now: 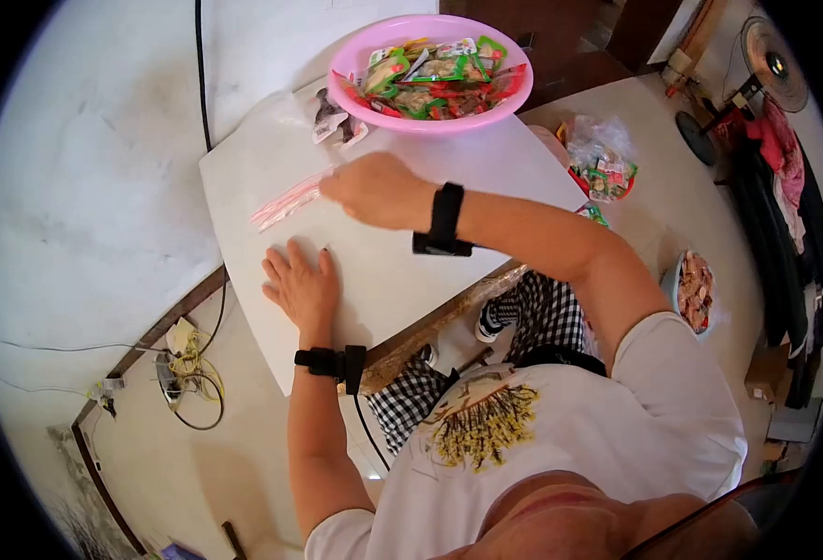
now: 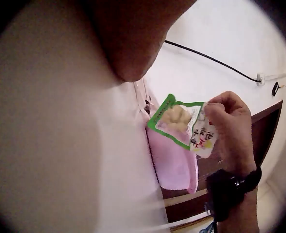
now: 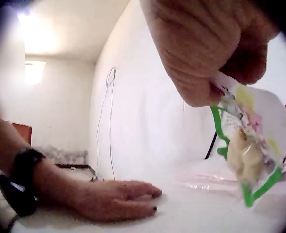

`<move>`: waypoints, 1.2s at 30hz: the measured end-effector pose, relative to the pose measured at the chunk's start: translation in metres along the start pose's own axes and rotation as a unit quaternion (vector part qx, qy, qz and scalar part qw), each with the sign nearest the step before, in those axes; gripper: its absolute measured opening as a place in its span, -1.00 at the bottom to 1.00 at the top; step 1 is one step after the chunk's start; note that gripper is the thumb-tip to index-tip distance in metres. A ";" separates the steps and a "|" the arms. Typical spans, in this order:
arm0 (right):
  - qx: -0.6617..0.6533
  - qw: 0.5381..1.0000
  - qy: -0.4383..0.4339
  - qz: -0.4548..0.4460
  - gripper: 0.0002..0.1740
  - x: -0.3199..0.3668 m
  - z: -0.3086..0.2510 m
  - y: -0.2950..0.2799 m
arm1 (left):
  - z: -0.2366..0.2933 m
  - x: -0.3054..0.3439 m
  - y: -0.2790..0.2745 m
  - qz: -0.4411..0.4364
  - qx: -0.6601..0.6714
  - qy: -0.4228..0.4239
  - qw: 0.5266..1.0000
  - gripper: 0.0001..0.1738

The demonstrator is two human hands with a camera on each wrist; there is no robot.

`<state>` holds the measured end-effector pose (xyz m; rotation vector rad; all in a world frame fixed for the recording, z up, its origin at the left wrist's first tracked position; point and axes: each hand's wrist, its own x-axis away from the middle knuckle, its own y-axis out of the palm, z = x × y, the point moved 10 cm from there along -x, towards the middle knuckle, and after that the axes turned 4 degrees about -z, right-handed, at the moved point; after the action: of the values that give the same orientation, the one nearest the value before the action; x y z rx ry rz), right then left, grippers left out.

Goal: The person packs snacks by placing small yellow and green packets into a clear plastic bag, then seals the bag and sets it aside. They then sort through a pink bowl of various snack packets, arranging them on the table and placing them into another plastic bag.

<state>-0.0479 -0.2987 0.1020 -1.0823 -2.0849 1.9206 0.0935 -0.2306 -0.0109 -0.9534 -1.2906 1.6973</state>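
The right hand (image 1: 379, 191) pinches the top edge of a small packet (image 2: 177, 120), green-edged with a clear window showing pale food; in the right wrist view the packet (image 3: 250, 155) hangs below the fingers. From the head view the hand hides it. The left hand (image 1: 305, 289) lies palm down on the white table (image 1: 411, 271), fingers spread, holding nothing. Pink-striped clear plastic (image 1: 290, 201) lies flat on the table between the left hand and the wall, close to the right hand.
A pink basin (image 1: 430, 126) full of red and green packets stands at the table's far edge. Dark packets (image 1: 332, 121) lie beside it. On the floor to the right are a bag of packets (image 1: 603, 159), a bowl (image 1: 696, 289) and a fan (image 1: 774, 65).
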 end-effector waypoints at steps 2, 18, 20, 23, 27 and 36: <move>-0.018 0.999 -0.023 -0.024 -0.77 0.008 -0.016 0.030 | 0.000 0.000 0.000 -0.009 -0.004 0.002 1.000 -0.28; 0.026 0.983 0.122 -0.134 -0.69 -0.033 0.213 -0.039 | -0.007 -0.002 0.007 0.018 0.014 0.014 1.000 -0.32; 0.072 0.960 0.155 -0.222 -0.64 -0.030 0.236 -0.016 | -0.003 -0.002 0.002 0.014 0.014 0.022 1.000 -0.32; 0.065 0.946 0.117 -0.297 -0.51 -0.029 0.240 0.022 | -0.001 0.000 0.000 0.026 0.018 0.024 0.999 -0.33; 0.087 0.914 0.164 -0.361 -0.18 -0.030 0.250 0.036 | -0.004 0.000 0.000 0.038 0.013 0.023 0.999 -0.33; 0.128 0.917 0.161 -0.341 -0.35 -0.034 0.256 0.037 | -0.006 0.000 -0.004 0.020 0.028 0.011 0.999 -0.34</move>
<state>-0.1414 -0.5314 0.0314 -0.4709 -1.6559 1.4832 0.1000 -0.2275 -0.0077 -0.9682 -1.2117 1.7391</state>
